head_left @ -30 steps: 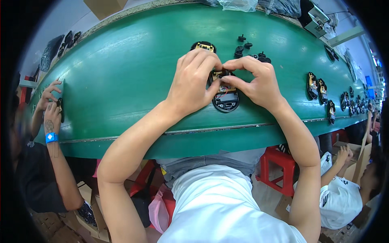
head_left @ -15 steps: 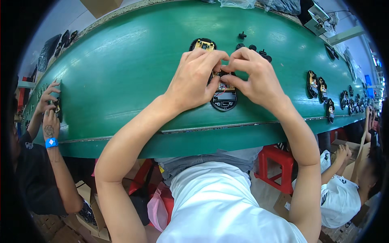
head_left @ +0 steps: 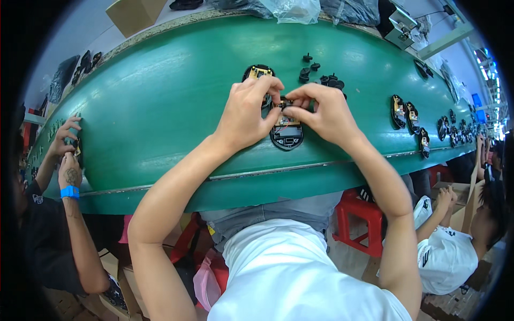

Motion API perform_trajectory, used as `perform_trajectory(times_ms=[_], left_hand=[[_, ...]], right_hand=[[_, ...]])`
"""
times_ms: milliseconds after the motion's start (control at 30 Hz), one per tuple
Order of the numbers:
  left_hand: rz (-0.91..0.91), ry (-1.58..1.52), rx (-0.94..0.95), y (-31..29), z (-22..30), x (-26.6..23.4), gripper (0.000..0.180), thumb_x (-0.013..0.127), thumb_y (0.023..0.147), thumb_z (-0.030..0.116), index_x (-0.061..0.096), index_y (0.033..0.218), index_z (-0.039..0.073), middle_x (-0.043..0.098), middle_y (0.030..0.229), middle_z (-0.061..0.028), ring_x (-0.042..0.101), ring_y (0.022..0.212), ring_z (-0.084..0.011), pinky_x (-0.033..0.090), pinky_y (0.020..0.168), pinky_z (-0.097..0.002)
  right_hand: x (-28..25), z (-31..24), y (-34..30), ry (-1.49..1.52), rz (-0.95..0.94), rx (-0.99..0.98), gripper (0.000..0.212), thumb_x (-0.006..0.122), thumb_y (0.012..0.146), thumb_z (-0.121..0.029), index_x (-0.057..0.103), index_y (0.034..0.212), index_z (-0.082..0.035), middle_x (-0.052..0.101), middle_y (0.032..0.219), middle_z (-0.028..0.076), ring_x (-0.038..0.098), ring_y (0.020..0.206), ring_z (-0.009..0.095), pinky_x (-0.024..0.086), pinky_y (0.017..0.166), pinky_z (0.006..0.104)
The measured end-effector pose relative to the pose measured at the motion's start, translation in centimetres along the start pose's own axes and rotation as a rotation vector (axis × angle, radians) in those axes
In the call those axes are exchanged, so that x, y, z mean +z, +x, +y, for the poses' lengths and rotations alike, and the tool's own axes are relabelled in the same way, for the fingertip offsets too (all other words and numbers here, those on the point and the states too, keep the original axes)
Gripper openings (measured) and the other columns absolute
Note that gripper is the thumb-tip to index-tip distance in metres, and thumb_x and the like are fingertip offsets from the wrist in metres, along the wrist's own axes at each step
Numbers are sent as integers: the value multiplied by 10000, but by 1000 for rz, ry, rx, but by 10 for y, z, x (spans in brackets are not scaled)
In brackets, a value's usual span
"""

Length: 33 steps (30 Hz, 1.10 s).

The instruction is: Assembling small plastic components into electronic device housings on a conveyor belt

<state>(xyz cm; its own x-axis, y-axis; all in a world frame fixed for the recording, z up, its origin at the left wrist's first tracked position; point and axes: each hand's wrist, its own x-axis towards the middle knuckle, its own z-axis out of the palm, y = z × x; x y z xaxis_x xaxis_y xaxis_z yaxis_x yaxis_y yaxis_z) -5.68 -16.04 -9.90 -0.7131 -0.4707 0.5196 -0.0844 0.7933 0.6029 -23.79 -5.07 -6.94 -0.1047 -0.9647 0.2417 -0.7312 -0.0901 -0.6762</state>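
An opened computer mouse base (head_left: 286,140), black with a tan circuit board and thin red wires, lies on the green bench in front of me. My left hand (head_left: 247,109) grips its left side, thumb along the edge and fingers curled over the top end. On the other side, my right hand (head_left: 325,109) has its thumb and fingertips pinched over the board's upper part. Whatever small part is between those fingertips is hidden. A second open mouse base (head_left: 258,70) lies just beyond my left hand. Several black scroll wheels (head_left: 332,81) lie beyond my right hand.
More open mouse bases (head_left: 398,111) are spread along the right of the green bench (head_left: 160,107). Clear plastic bags (head_left: 293,9) lie at the far edge. Co-workers sit left and right, one with a blue wristband (head_left: 69,191). A red stool (head_left: 360,222) stands below the bench.
The whole view has shifted slightly, showing more of the far edge. Both my hands stay at the same mouse base, with small finger movements over its upper part.
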Motion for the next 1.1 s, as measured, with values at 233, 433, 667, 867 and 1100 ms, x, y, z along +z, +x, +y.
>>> perform_trajectory(times_ms=[233, 433, 667, 867, 1100], left_hand=[[-2, -18, -9, 2, 1, 2, 407, 775, 764, 41, 613, 1134, 89, 701, 912, -13, 626, 881, -207, 461, 869, -361], [-1, -18, -2, 3, 3, 6, 400, 779, 761, 31, 618, 1123, 86, 712, 927, -23, 665, 911, -220, 469, 879, -371], [24, -7, -32, 0, 5, 9, 376, 793, 753, 30, 629, 1087, 83, 709, 916, -35, 682, 884, -225, 483, 864, -371], [2, -30, -34, 6, 11, 13, 383, 790, 749, 14, 627, 1090, 77, 710, 916, -37, 685, 895, -229, 477, 883, -376], [111, 54, 113, 6, 11, 5, 305, 702, 819, 25, 646, 1116, 67, 719, 1001, -71, 666, 1031, -286, 455, 977, -402]], right_hand=[[-12, -4, 3, -87, 8, -86, 199, 826, 797, -175, 773, 921, -27, 732, 875, 109, 706, 790, 291, 552, 728, 373], [-28, 2, 26, 4, -160, 45, 175, 817, 792, -169, 782, 888, -27, 742, 830, 113, 698, 749, 244, 530, 697, 359], [-27, -9, 35, -265, -305, -83, 169, 814, 725, -152, 752, 804, -16, 695, 785, 148, 673, 721, 319, 527, 667, 418], [-32, -8, 21, -157, -219, 19, 124, 743, 802, -137, 771, 846, -24, 722, 790, 155, 707, 756, 327, 561, 691, 407], [-32, -4, 7, -16, -52, 17, 212, 771, 856, -113, 766, 1037, -2, 755, 896, 125, 682, 733, 168, 544, 693, 320]])
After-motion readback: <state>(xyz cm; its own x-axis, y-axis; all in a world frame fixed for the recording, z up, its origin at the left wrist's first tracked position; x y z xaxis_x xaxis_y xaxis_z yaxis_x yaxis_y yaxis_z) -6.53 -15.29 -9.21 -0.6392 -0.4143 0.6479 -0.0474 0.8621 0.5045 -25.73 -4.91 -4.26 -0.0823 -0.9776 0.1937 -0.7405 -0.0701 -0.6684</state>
